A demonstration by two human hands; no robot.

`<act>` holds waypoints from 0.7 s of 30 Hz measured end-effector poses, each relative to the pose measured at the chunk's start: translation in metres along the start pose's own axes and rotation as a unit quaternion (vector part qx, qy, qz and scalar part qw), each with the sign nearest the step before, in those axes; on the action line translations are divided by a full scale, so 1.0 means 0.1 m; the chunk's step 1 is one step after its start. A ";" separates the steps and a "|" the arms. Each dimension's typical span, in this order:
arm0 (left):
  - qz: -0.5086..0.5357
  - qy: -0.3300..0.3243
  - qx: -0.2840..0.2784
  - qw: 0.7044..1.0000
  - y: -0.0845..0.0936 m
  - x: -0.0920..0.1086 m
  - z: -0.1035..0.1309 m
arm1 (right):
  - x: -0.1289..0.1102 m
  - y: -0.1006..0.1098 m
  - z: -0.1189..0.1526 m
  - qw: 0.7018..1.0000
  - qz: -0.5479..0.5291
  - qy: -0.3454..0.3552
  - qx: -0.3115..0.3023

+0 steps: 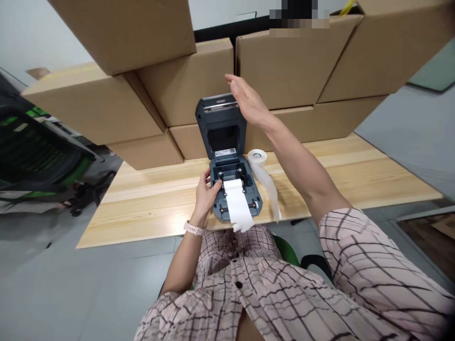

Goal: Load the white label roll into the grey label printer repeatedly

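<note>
A dark grey label printer [216,208] sits near the table's front edge with its lid [203,124] raised. White label paper [237,201] runs through its base and hangs over the front, its end crumpled. My left hand [207,192] grips the left side of the base, thumb over the rim and fingers along the outer wall. At the lid's upper right corner is my right hand [249,100], fingers stretched out together; its palm side is hidden, and the contact is hard to make out. A roll of white labels [258,156] lies right of the printer, a loose strip [269,187] trailing forward.
Stacked cardboard boxes [277,66] line the back of the wooden table [142,203], close behind the raised lid. Another box [124,33] sits higher at left. A blurred dark and green chair [39,147] stands left of the table. A person, partly hidden, is behind the boxes.
</note>
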State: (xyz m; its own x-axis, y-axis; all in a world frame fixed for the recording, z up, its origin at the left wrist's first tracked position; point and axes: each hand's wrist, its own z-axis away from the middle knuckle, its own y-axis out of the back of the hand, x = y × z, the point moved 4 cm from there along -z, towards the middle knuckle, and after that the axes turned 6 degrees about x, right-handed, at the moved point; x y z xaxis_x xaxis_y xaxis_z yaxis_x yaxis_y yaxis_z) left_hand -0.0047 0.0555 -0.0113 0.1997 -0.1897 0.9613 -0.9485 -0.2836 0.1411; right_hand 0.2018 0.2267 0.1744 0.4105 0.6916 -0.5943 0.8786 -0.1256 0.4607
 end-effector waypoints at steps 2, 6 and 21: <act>0.006 0.012 0.016 1.000 0.00 0.00 0.00 | 0.01 -0.01 -0.01 0.999 0.039 0.011 0.015; 0.020 0.040 0.017 0.999 -0.01 -0.01 0.02 | -0.36 0.00 0.56 0.987 0.115 0.072 0.080; 0.024 0.010 -0.015 1.000 0.02 -0.05 0.04 | -0.47 -0.48 1.71 0.922 0.012 0.079 -0.380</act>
State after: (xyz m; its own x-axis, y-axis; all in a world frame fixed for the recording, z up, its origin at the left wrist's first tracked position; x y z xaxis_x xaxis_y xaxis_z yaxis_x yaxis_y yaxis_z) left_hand -0.0066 0.0524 -0.0165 0.1487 -0.1827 0.9719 -0.9639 -0.2464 0.1011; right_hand 0.1817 0.0787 0.0676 0.3338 0.7980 -0.5017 0.4210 0.3501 0.8368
